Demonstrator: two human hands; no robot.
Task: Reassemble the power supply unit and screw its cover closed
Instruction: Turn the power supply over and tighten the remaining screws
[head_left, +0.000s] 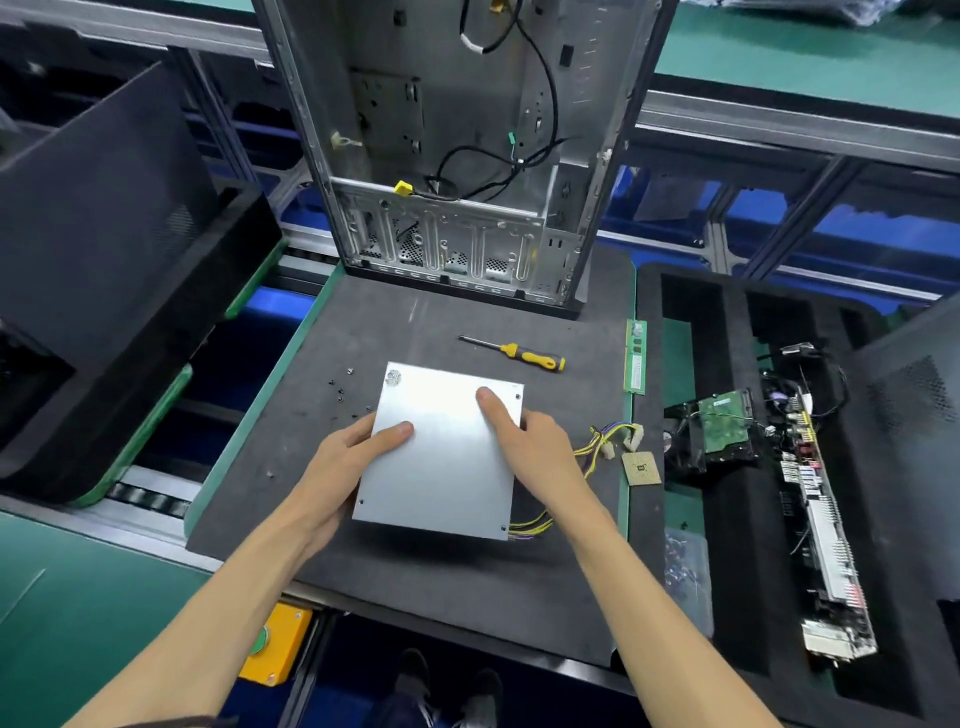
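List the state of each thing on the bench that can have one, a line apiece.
Power supply unit: cover on, held at both sides, screws not yet in.
Left hand: grips its left edge, thumb on top.
Right hand: grips its right edge, thumb on top.
Screwdriver: lying unused on the mat.
Loose screws: scattered left of the unit.
Computer case: upright, side open, cables hanging loose.
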